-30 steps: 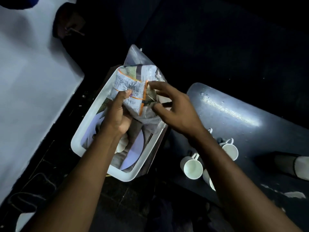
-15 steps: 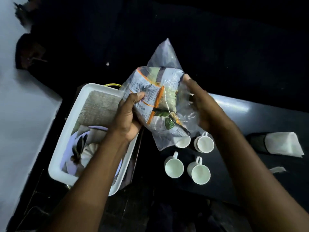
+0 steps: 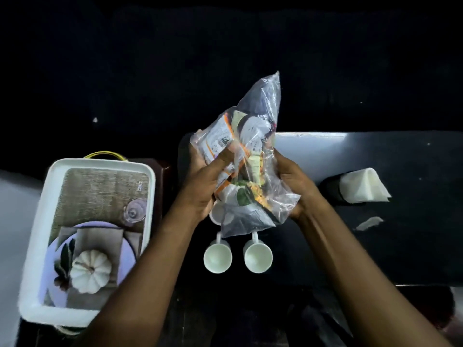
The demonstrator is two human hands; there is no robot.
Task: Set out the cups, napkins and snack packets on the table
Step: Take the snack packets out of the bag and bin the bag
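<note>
Head view shows both forearms reaching forward over the dark table. The left hand clamps the crinkled clear plastic bag of printed snack packets, thumb pressed across its front; the right hand cups the bag's other side. Below it stand smooth white handled cups, folded white napkins lie to the right, and a white rectangular tray with a pumpkin print sits to the left.

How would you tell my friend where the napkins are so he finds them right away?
Start at the dark table on the right of the picture. Past the two white cups and the clear bag of snack packets held in both hands, look to the far right. The napkins are the folded white stack in a dark holder, the only papery thing there.
</note>
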